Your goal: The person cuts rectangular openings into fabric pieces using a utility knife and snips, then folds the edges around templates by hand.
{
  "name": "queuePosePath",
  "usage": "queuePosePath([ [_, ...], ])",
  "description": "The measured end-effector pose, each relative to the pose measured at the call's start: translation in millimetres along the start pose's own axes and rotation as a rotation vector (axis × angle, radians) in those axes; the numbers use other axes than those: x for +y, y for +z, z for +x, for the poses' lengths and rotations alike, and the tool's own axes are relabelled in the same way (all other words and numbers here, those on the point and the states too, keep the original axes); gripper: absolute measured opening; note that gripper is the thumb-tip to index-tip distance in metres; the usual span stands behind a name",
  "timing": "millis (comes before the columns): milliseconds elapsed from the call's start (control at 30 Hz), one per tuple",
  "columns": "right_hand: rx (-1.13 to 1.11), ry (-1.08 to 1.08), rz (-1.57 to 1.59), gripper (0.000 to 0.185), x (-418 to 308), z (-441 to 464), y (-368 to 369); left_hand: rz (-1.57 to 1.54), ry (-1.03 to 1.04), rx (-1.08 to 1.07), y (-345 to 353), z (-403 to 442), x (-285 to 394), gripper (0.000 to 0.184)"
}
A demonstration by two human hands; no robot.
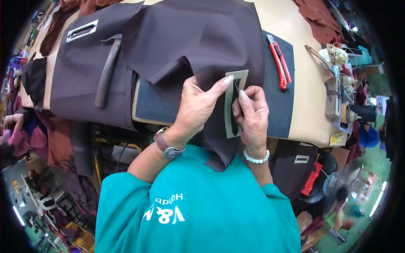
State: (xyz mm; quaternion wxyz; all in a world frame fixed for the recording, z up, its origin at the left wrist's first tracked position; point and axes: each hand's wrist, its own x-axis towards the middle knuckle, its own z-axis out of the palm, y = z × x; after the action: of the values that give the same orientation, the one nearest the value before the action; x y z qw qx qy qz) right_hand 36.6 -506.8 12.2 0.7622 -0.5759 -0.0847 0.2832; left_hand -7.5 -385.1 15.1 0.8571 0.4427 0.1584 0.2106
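Observation:
A dark brown fabric piece [202,38] drapes over the table edge toward my lap. On it lies a pale beige rectangular patch [228,107] with a long dark slot down its middle. My left hand [196,105] is closed on the fabric, its thumb pressing the patch's upper end and its other fingers partly hidden. Beside the slot, my right hand [252,111] pinches a dark edge of the fabric between thumb and fingers; the exact fold is hard to make out. A watch is on my left wrist, a pale bead bracelet on my right.
A red utility knife [279,62] rests on the dark cutting mat [276,114] at right. To the left, a hammer [109,71] lies on another brown panel [80,84] bearing a similar patch [82,30]. Thread spools [350,114] and a brush [317,55] crowd the right edge.

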Motion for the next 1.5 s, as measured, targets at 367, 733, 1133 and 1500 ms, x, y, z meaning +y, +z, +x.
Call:
queuePosePath([
  [367,0.168,0.044,0.057,0.016,-3,-26,14,-0.058,0.028,0.102,17,-9,-14,0.017],
  [733,0.233,-0.098,0.158,0.017,2,-21,21,-0.053,0.037,0.113,23,-17,-15,0.013],
  [1133,0.222,-0.078,0.287,0.015,3,-23,15,-0.12,-0.028,0.082,29,-20,-16,0.012],
  [1500,0.228,-0.083,0.284,0.016,12,-17,10,-0.106,-0.064,0.089,27,-17,-22,0.014],
])
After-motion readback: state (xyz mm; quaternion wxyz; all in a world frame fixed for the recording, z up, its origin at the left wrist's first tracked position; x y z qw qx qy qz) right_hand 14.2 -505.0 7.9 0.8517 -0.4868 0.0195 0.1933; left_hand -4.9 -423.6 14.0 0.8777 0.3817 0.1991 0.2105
